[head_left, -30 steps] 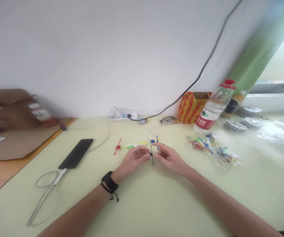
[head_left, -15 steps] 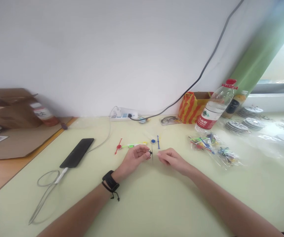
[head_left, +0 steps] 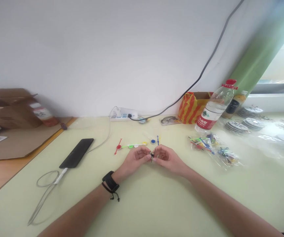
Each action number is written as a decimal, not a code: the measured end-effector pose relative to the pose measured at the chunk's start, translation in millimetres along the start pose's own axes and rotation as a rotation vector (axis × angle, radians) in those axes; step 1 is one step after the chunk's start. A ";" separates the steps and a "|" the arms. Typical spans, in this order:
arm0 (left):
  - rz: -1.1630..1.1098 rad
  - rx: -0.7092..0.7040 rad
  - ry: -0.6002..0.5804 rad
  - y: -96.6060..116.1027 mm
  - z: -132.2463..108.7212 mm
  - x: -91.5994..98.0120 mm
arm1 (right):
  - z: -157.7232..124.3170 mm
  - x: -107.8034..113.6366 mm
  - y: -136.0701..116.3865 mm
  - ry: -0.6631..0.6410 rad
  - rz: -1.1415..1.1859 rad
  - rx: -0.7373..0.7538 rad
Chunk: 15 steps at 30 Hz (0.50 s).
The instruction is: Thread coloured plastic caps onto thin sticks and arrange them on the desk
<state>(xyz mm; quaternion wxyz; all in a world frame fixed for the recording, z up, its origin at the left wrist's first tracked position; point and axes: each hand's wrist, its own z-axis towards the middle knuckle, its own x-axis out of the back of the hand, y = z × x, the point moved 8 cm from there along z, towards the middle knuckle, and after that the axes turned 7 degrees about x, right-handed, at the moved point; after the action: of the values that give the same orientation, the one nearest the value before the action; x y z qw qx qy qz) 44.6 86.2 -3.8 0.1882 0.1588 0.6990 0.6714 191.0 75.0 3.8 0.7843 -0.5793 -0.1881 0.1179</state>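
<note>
My left hand [head_left: 135, 160] and my right hand [head_left: 170, 160] meet over the middle of the table. Between their fingertips is a small black plastic spinner [head_left: 152, 155] with a thin upright pointer, pinched from both sides. Fingers partly hide it, so its exact shape is unclear. Just beyond lie a red arrow spinner [head_left: 118, 146], a row of green, white and yellow spinner parts [head_left: 134, 145], a blue round cap [head_left: 153, 141] and a blue arrow [head_left: 158, 140], partly covered by my right hand.
Right of my hands lie clear bags of coloured spinner parts [head_left: 206, 144], a large water bottle [head_left: 212, 108] and stacked white discs [head_left: 237, 127]. A phone [head_left: 77, 153] with its cable [head_left: 44, 194] is at left. Behind stand a power strip [head_left: 122, 114] and striped bag [head_left: 190, 107].
My right hand has moved left and now pinches the black spinner too, beside my left hand. The left hand has barely moved.
</note>
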 end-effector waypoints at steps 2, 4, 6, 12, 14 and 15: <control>-0.008 -0.005 0.010 0.3 0.3 1.1 | -0.4 0.6 0.2 0.008 0.003 -0.004; -0.019 -0.008 0.029 0.7 0.8 3.0 | -0.9 2.0 1.2 0.026 0.021 -0.014; -0.023 -0.006 0.053 1.2 1.1 5.3 | -1.8 3.6 3.5 0.062 0.064 -0.039; -0.018 -0.013 0.101 1.5 1.1 10.2 | -7.5 4.8 18.4 0.131 0.222 -0.216; -0.021 -0.013 0.106 0.2 1.5 11.0 | -8.1 -1.2 16.9 0.028 0.288 -0.240; -0.024 -0.012 0.106 -0.5 1.7 11.1 | -7.8 -2.9 13.5 -0.014 0.329 -0.226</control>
<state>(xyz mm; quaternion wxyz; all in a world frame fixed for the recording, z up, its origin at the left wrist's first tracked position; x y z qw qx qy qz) 35.7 93.1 -4.9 0.1600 0.1136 0.7057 0.6808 192.3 71.1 -11.6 0.6831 -0.6858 -0.1085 0.2266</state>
